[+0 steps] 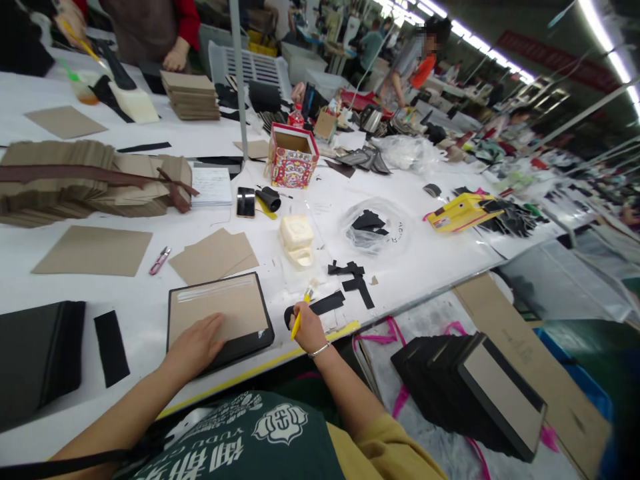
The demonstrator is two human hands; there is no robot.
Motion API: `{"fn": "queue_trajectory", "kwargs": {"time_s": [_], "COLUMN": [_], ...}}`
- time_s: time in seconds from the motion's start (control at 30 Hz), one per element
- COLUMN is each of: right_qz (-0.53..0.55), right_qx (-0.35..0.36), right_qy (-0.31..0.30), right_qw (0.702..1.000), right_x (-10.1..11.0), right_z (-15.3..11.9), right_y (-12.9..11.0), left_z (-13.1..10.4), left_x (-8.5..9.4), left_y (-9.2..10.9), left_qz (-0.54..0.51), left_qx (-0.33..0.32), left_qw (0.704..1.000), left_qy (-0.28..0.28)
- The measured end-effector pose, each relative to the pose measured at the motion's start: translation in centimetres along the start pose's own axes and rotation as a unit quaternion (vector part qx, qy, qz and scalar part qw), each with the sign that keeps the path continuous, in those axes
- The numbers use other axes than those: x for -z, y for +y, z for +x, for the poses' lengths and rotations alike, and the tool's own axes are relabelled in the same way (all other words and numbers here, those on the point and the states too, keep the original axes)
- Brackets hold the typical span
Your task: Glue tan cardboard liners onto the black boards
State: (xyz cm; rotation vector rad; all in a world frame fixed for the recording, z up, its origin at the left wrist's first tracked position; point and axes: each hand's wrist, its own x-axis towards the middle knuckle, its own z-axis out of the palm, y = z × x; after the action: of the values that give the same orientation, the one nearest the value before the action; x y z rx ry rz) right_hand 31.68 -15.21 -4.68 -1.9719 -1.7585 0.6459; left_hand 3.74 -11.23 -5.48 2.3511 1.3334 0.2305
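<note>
My left hand [197, 343] lies flat with its fingers stretched out on a black-edged panel [200, 307], whose upper face is tan board with whitish streaks along the far edge. In my right hand [309, 328] is a yellow-handled glue brush [296, 327], bristles pointing away from me. Just under and beside that hand is a black strip [327, 303]. Beyond the brush stands a cut-open plastic container [297, 237] of pale, creamy stuff. Several small black pieces [357, 280] lie right of it.
Left are tan boards [93, 250], thread snips [160, 261], a black strip [111, 348] and a black stack [40, 360]. Farther off are a phone [245, 202] and a red patterned box [293, 157]. Black panels [470, 390] stand right, below the table edge. A co-worker [145, 33] works opposite.
</note>
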Motion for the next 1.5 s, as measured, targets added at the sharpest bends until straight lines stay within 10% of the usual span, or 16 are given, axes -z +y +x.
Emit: {"fn": "queue_trajectory", "kwargs": {"time_s": [0.13,0.23,0.33,0.4,0.5,0.9,1.07,1.27,1.5], "right_qz": [0.234,0.391,0.468,0.473,0.447,0.270,0.178,0.081,-0.004], "right_qx": [0.089,0.113,0.119,0.115,0.103,0.112,0.062,0.065,0.070], "right_qy": [-0.059,-0.143,-0.219,-0.252,-0.274,-0.219,-0.100,-0.033,-0.059], "right_qw": [0.966,0.902,0.848,0.837,0.845,0.931,0.977,0.994,0.996], "right_x": [3.8,5.7,6.3,6.1,5.5,1.6,-1.9,-5.3,-7.0], "right_z": [0.1,0.5,1.1,1.5,1.8,5.7,9.3,12.5,14.2], "right_y": [-5.8,-8.6,-9.6,-9.4,-8.9,-8.1,-6.9,-7.0,-6.6], "left_z": [2.6,3.2,2.4,1.9,1.7,1.0,0.9,1.5,2.7], "left_x": [3.0,3.8,3.3,2.7,2.1,3.4,3.3,3.1,2.8], "left_y": [3.7,5.2,5.7,5.8,5.3,-0.7,-4.0,-7.4,-8.9], "left_qz": [-0.279,-0.569,-0.760,-0.821,-0.846,-0.730,-0.612,-0.299,-0.233], "left_qx": [0.158,0.301,0.307,0.287,0.294,0.359,0.399,0.389,0.412], "left_qw": [0.947,0.753,0.542,0.473,0.445,0.546,0.651,0.853,0.865], "left_qy": [-0.011,-0.138,-0.184,-0.137,-0.017,0.202,0.206,0.178,0.166]}}
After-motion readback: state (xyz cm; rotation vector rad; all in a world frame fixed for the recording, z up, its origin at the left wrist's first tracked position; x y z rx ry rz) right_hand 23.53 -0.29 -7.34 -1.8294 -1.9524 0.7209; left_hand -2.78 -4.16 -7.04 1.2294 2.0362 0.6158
